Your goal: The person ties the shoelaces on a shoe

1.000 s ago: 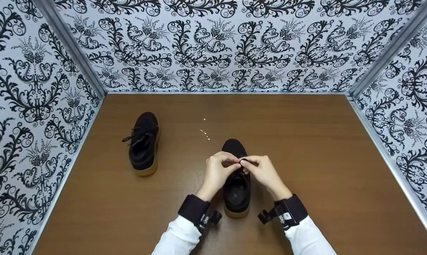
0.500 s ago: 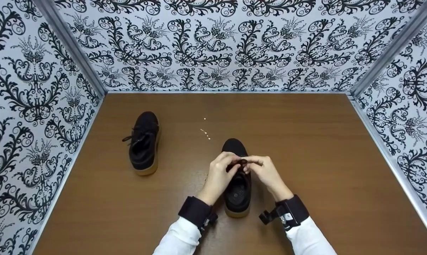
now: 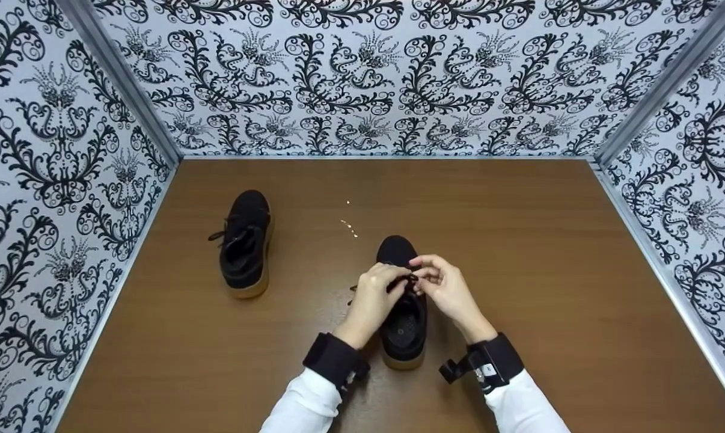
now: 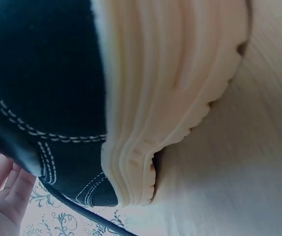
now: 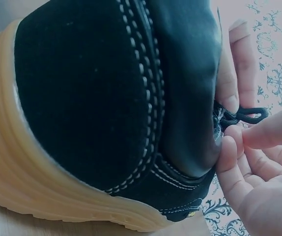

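A black shoe (image 3: pixel 402 328) with a tan sole stands toe-away in the middle of the table. Over its tongue both hands work the shoelace (image 5: pixel 253 116), which forms a small loop in the right wrist view. My left hand (image 3: pixel 376 294) pinches the lace between thumb and fingers. The right hand (image 3: pixel 452 294) pinches at the knot with its thumb and a bent finger, the index finger raised apart. In the left wrist view the shoe's side hides most of the left hand (image 4: pixel 6 191), and a lace end hangs below.
A second black shoe (image 3: pixel 242 246), its laces hanging to the left, stands at the back left. Patterned walls (image 3: pixel 368 78) enclose the brown table (image 3: pixel 549 240) on the left, back and right. Small bright spots (image 3: pixel 349 227) show on the tabletop.
My right index finger has lifted away from the lace and the fingers have spread. The left hand has shifted slightly right, and lace ends now show at its left side. The shoes stay put.
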